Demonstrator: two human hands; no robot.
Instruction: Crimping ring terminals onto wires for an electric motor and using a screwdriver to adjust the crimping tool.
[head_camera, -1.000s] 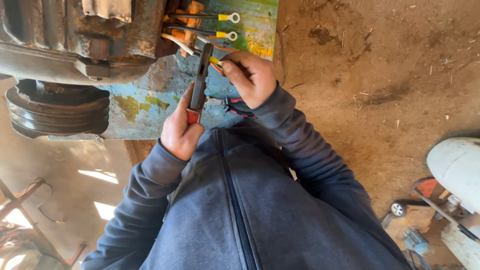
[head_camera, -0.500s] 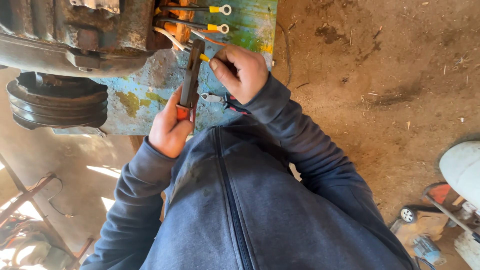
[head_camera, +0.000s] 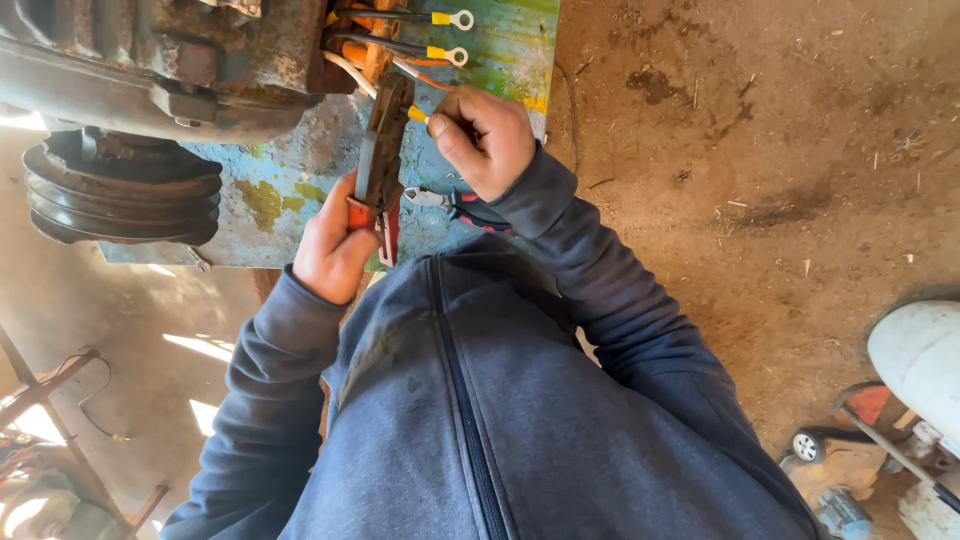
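A: Since the earlier frames the whole view is sitting lower and closer; the crimping tool with dark jaws and red handles is pointing more steeply toward the rusty cast-metal motor housing, and the right hand is now sitting nearer the tool's head.

B: Hands?

A: The left hand is wrapping its fingers tight around the red handles, squeezing them nearly together. The right hand is pinching, fingers closed narrow on the thin white wire with a yellow sleeve, feeding its end toward the tool's jaws. I judge a terminal is being crimped onto this lead, though the jaw contact itself is too small to make out.

B: Where is the wire lying?

A: It is running out of the motor housing, between the tool's head and the right thumb, above the table.

B: Materials?

A: The table is sheet metal, chipped blue and green paint, yellowish patches showing through. Two other wires are ending in yellow-sleeved ring terminals, bright metal loops, lying apart from the hands. The grooved black pulley is hanging off the housing at left, dull and greasy. A pair of small red-handled cutting pliers is lying on the table just under the right wrist. The floor is packed brown dirt.
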